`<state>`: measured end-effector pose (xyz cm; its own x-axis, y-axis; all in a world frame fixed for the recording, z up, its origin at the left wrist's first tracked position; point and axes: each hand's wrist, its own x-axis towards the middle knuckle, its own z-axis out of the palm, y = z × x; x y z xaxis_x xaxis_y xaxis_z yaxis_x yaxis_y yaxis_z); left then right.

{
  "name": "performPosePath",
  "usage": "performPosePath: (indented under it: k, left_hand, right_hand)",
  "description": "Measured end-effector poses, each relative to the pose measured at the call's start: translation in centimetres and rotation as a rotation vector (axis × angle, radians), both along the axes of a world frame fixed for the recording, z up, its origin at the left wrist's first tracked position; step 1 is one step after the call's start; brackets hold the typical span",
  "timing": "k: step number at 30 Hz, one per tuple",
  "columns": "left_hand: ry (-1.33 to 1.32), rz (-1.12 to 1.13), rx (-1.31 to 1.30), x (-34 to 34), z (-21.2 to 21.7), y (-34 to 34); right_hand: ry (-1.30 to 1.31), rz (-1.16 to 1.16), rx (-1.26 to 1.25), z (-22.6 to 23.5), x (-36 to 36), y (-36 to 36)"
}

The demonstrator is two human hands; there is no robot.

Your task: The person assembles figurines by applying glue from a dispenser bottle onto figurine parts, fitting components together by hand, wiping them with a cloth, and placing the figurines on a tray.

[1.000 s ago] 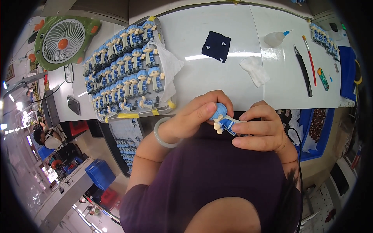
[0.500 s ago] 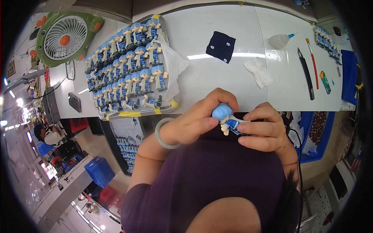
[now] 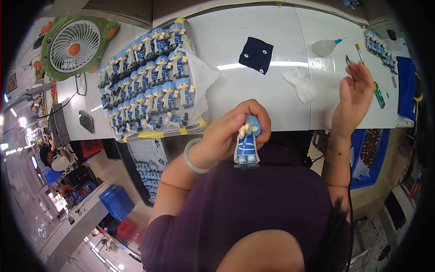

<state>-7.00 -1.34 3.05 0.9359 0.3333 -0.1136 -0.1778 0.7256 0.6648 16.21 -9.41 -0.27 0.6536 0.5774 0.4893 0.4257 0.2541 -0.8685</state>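
Observation:
A small blue-haired figurine (image 3: 247,144) in a blue outfit with a pale cape is in my left hand (image 3: 238,124), front side up, its feet towards me. My fingers close around its head and upper back. Out to the right, my right hand (image 3: 355,97) is raised over the table with nothing visible in it, fingers partly bent and apart. It covers most of a black-handled craft knife (image 3: 348,60) and part of a red paintbrush (image 3: 359,52). A green cutter (image 3: 379,96) lies just right of the fingers.
A tray (image 3: 158,135) with rows of similar figurines stands at the left, beside a green fan (image 3: 74,47) and a phone (image 3: 86,121). A dark cloth (image 3: 256,55), a white cloth (image 3: 300,85) and a needle-tipped bottle (image 3: 324,47) lie on the table. More figurines (image 3: 379,51) stand at far right.
My right hand has let go of the figurine and moved right and away from me over the tools. My left hand has turned the figurine upright, facing up.

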Motion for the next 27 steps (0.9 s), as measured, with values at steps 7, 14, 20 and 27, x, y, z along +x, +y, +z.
performPosePath:
  k: [7,14,20,27]
  left_hand:
    - [-0.225,0.0,-0.326,-0.5,-1.7,-0.3]
    - [-0.143,-0.097,-0.397,-0.5,-0.6,0.1]
    - [-0.208,-0.031,-0.459,-0.4,-1.0,-0.4]
    - [-0.211,0.045,-0.449,-0.3,-1.0,-0.5]
  right_hand:
    - [-0.083,0.071,-0.477,-1.5,3.1,2.9]
    - [-0.083,0.189,-0.543,-2.7,3.1,4.6]
    - [0.001,0.222,-0.519,-2.4,2.7,4.3]
    - [0.363,0.483,-0.357,1.5,-1.2,1.6]
